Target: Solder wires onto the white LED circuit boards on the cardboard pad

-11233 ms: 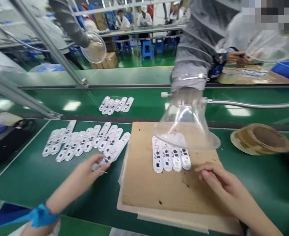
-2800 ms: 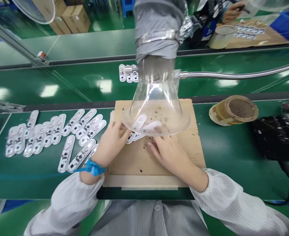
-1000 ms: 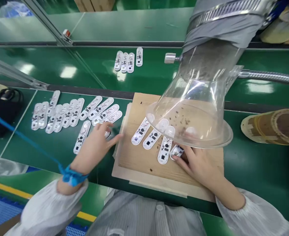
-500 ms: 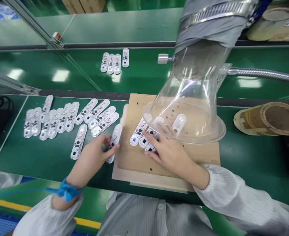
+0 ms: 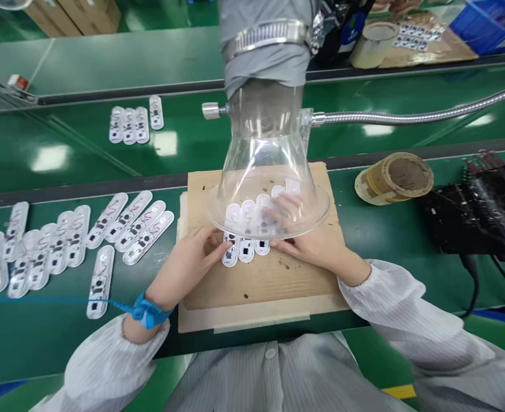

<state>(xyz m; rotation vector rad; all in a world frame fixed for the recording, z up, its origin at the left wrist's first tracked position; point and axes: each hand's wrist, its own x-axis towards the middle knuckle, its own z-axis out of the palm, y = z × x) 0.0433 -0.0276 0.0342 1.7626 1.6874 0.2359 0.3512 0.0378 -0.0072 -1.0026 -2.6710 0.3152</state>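
Left hand point(image 5: 191, 260) and right hand point(image 5: 316, 247), thumbs and fingers parted, touch opposite ends of a row of white boards point(image 5: 246, 249).

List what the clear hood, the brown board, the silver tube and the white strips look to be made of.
Clear hood: glossy plastic or glass; see-through, with sharp highlights.
Brown board: matt cardboard, perhaps thin wood; dull tan face.
Silver tube: probably shiny metal; fine ridges catch the light.
White strips: probably smooth plastic or coated circuit board; pale faces carry small black parts.
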